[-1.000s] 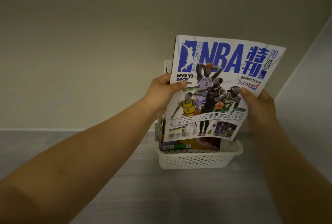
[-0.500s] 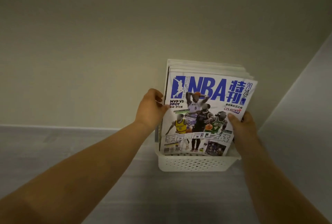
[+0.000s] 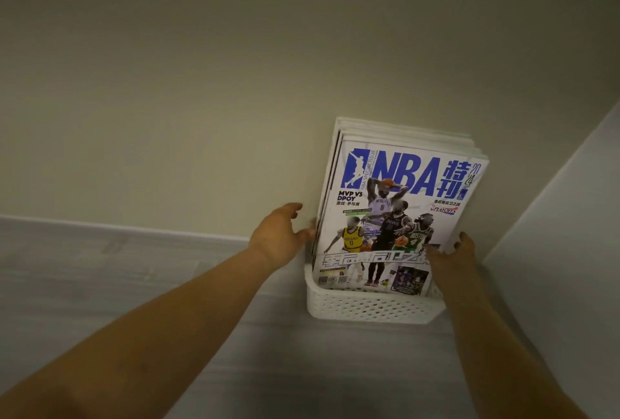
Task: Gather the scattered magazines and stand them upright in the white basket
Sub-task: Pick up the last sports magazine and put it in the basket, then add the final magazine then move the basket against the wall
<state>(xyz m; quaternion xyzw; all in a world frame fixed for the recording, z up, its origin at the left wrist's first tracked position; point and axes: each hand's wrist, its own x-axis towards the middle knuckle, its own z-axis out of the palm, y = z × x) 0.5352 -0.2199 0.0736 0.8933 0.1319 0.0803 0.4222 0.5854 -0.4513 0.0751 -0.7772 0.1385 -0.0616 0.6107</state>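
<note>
Item: magazines (image 3: 407, 136), upright in white basket (image 3: 369, 308) set against wall (image 3: 201, 83).
Front magazine (image 3: 396, 193) in basket reads "NBA", "NBA SPECIAL ISSUE", "MVP VS DPOY", "2024", "PLAYOFFS"; jerseys "INDIANA 0", "BOSTON 4". Left hand (image 3: 278, 237), above basket's left end: fingers loosely spread, thumb touching stack edge, gripping nothing. Right hand (image 3: 453, 252), above basket's right end: pinches front magazine's right edge, thumb on cover.

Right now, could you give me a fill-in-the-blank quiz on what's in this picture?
The front magazine has big blue letters reading ____.
The magazines stand in a ____ basket.
The left hand touches the magazines' ____ edge.
The cover's yellow jersey reads ____.
Missing words: NBA; white; left; INDIANA.
</note>
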